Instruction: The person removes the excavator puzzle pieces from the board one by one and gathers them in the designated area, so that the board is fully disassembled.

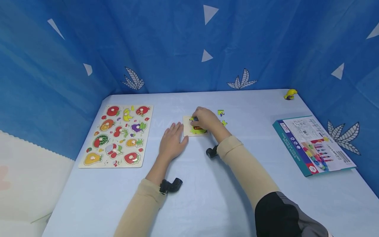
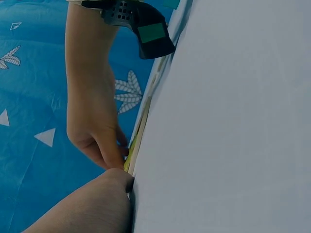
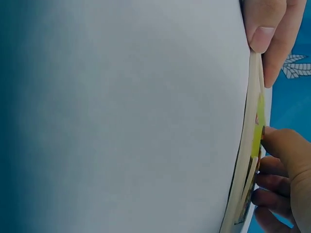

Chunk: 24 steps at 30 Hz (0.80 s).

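A small wooden jigsaw board [image 1: 186,131] with a green and yellow picture lies mid-table. My left hand [image 1: 171,142] rests flat on the table, fingers spread, its thumb touching the board's near left edge; the left thumb [image 3: 261,40] shows there in the right wrist view. Over the board, my right hand [image 1: 206,119] has curled fingers and pinches a puzzle piece [image 1: 195,119] low in the frame, mostly hidden by the fingers. Two loose puzzle pieces lie right of the board, one blue and green piece [image 1: 220,113] and one yellow-green piece [image 1: 224,123] beside the right wrist.
A fruit peg puzzle board [image 1: 148,131] lies at the left. On the right is a flat teal-edged game box [image 1: 314,144]. A small yellow toy [image 1: 290,94] stands at the far right corner. Blue cloth [image 1: 177,42] hangs behind the table.
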Tool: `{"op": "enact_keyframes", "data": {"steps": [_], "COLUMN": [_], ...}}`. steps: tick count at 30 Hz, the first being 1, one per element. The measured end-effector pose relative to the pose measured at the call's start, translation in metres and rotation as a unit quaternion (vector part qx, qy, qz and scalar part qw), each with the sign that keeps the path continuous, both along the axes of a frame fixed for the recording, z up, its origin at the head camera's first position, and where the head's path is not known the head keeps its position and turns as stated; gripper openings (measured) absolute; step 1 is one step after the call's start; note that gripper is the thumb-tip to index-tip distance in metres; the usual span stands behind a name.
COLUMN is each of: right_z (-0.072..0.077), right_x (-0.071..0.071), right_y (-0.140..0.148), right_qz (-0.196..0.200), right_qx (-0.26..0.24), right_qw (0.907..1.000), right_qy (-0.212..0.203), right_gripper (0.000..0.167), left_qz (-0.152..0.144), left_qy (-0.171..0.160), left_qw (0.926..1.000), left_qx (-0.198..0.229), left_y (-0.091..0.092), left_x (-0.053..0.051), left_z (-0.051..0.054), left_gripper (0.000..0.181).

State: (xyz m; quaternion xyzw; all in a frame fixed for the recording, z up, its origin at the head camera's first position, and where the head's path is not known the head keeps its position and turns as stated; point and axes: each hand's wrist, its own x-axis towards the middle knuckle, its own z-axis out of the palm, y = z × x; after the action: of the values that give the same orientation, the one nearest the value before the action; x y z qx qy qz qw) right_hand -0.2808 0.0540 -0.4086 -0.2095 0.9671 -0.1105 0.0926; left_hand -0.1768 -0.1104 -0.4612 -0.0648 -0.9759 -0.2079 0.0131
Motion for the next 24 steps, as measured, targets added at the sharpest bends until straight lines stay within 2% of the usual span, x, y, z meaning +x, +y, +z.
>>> {"op": "enact_keyframes", "data": {"steps": [7,15,24], "right_z": [-0.0009,-0.0011,0.0018], "right_x": [0.0001,0.0014,0.0013], "right_y": [0.0015,0.0005,0.0030], "right_qz": [0.018,0.017,0.025], "right_qx": [0.005,0.006,-0.009], "right_qw": [0.9998,0.9998,0.9996], "right_qy": [0.009,0.011,-0.006], "right_gripper": [0.043,0.042,0.041], "left_qz": [0.001,0.003,0.000], "left_qy": [-0.001,-0.001,-0.001], "left_qw": [1.0000,1.0000,1.0000], "left_qx": [0.001,0.001,0.002], "left_y": [0.0003,0.0000,-0.0005], "left_x": [-0.0002,-0.0001,-0.0003], "left_z": [0.0001,-0.0005,0.0005], "left_gripper": [0.066,0.067,0.066]}}
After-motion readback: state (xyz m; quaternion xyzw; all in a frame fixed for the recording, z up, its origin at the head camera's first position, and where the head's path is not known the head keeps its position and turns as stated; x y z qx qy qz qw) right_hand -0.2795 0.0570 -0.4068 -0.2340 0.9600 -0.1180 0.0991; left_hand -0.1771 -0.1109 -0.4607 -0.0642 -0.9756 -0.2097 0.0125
